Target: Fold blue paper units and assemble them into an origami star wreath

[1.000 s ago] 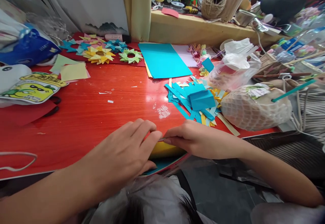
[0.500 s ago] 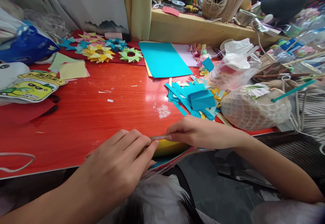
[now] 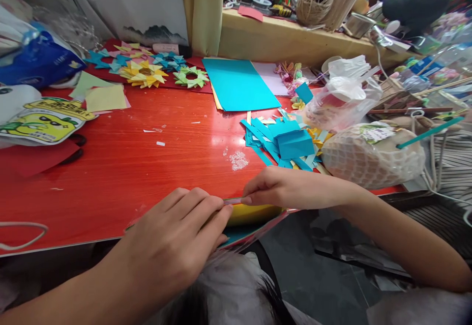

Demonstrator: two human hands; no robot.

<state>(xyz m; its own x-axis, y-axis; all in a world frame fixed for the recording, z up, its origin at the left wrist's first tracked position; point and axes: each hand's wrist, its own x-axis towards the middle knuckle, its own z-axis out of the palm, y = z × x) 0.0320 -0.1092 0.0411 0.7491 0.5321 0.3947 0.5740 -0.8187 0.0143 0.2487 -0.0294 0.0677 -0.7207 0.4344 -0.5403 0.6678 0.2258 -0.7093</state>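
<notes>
At the table's front edge, both of my hands are on a stack of coloured paper [image 3: 254, 215], with yellow and blue sheets bending below the edge and clear plastic around it. My left hand [image 3: 184, 231] lies over the near side, fingers curled together and gripping the stack's upper edge. My right hand [image 3: 282, 187] pinches the same edge between thumb and forefinger, a short way to the right. A thin pinkish strip of that edge shows between the two hands. The left fingers cover much of the stack.
Blue paper strips [image 3: 265, 140] lie in a heap beyond my right hand, beside a net-wrapped round item [image 3: 372, 155] with a straw. Farther back are a blue sheet [image 3: 241, 85] and folded paper stars [image 3: 143, 73]. A lemon-printed pouch [image 3: 44, 121] sits left.
My right wrist has risen very slightly, and the yellow sheet shows a bit farther right. Both hands keep their grip; the view has shifted a little.
</notes>
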